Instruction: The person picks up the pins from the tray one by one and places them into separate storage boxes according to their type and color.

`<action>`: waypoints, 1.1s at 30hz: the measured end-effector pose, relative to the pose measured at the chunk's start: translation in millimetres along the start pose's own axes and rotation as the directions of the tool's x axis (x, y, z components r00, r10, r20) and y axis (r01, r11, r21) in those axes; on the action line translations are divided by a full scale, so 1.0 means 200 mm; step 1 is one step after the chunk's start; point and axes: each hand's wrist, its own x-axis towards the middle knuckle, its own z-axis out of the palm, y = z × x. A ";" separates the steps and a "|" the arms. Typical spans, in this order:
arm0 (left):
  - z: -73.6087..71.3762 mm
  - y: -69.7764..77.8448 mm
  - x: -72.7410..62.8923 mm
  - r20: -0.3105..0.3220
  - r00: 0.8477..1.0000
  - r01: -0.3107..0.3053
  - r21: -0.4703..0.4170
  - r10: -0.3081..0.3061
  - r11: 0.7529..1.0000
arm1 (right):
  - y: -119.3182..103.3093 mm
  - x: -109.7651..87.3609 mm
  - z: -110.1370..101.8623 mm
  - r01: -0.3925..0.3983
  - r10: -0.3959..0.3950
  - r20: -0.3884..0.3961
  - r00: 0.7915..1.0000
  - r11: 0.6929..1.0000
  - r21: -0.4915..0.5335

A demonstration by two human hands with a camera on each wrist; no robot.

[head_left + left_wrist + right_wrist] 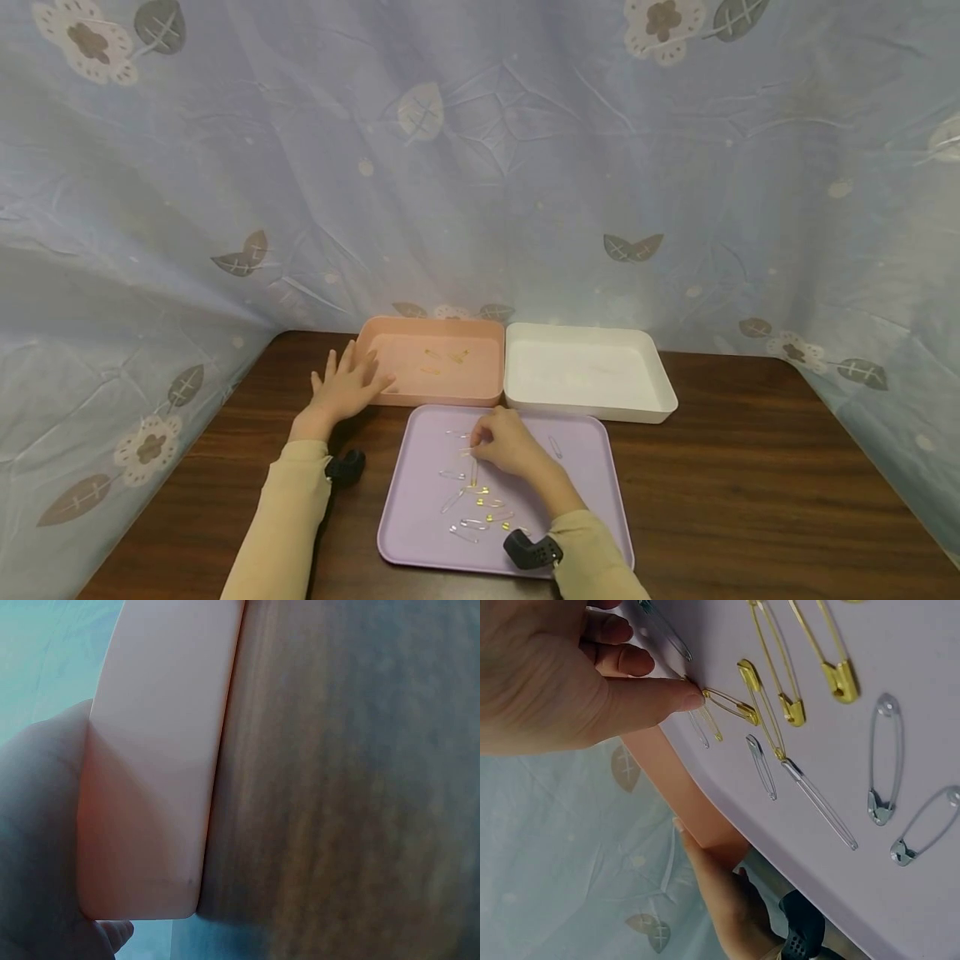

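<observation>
My right hand (506, 442) is over the upper middle of the lilac tray (408, 517), thumb and fingertips pinching a gold safety pin (748, 714) by one end. Other gold safety pins (840, 681) and silver safety pins (880, 810) lie loose around it on the tray. At the left end of the pink tray (435, 400), my left hand (341, 392) has its fingers spread over the rim. It touches the pink wall (150, 787) in the left wrist view and holds nothing. Inside the pink tray lie several gold safety pins (459, 357).
A white tray (585, 367) stands against the pink one on its right, behind the lilac tray. All three sit on a dark wooden table (750, 475). A patterned curtain (525, 167) hangs along the back and sides.
</observation>
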 end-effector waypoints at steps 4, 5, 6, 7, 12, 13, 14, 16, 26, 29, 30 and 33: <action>0.00 -0.01 0.01 -0.001 1.000 0.001 0.002 -0.001 1.000 | 0.00 0.02 0.00 -0.014 0.014 -0.011 1.000 1.000 -0.002; 0.00 -0.01 0.01 -0.001 1.000 0.001 0.002 -0.001 1.000 | 0.00 0.02 0.00 -0.015 0.014 -0.013 1.000 1.000 -0.005; 0.00 -0.01 0.01 0.000 1.000 0.002 0.003 -0.002 1.000 | 0.01 0.02 0.00 -0.019 0.019 -0.013 1.000 1.000 -0.006; 0.00 -0.01 0.02 -0.001 1.000 0.001 0.004 -0.001 1.000 | 0.01 0.03 0.00 -0.020 0.019 -0.013 1.000 1.000 -0.008; 0.00 0.00 0.01 0.000 1.000 0.003 -0.001 -0.003 1.000 | 0.01 0.03 0.00 -0.010 0.010 -0.009 1.000 1.000 -0.021; -0.01 0.00 0.01 0.001 1.000 0.004 -0.001 -0.004 1.000 | 0.01 0.03 0.00 -0.002 0.002 -0.007 1.000 1.000 -0.022; -0.01 0.00 0.01 0.003 1.000 0.004 -0.001 -0.004 1.000 | 0.01 0.02 0.00 0.015 -0.015 -0.008 1.000 0.999 -0.028; -0.01 0.00 0.01 0.005 1.000 0.004 -0.002 -0.004 1.000 | 0.01 0.02 0.00 0.041 -0.041 -0.007 0.999 0.998 -0.045; 0.00 0.00 0.01 0.007 1.000 0.001 -0.003 -0.001 1.000 | -0.02 0.02 0.00 0.023 -0.023 -0.008 1.000 0.999 -0.025; 0.00 0.00 0.00 0.010 1.000 0.001 -0.008 -0.001 1.000 | -0.03 0.02 -0.01 0.009 -0.009 -0.018 1.000 1.000 -0.009; 0.00 0.00 0.00 0.009 1.000 0.000 -0.008 0.000 1.000 | -0.03 0.02 -0.02 0.008 -0.008 -0.022 1.000 1.000 -0.011; 0.00 0.00 0.00 0.007 1.000 0.001 -0.014 -0.001 1.000 | -0.03 0.02 -0.02 0.019 -0.020 -0.038 0.999 1.000 -0.014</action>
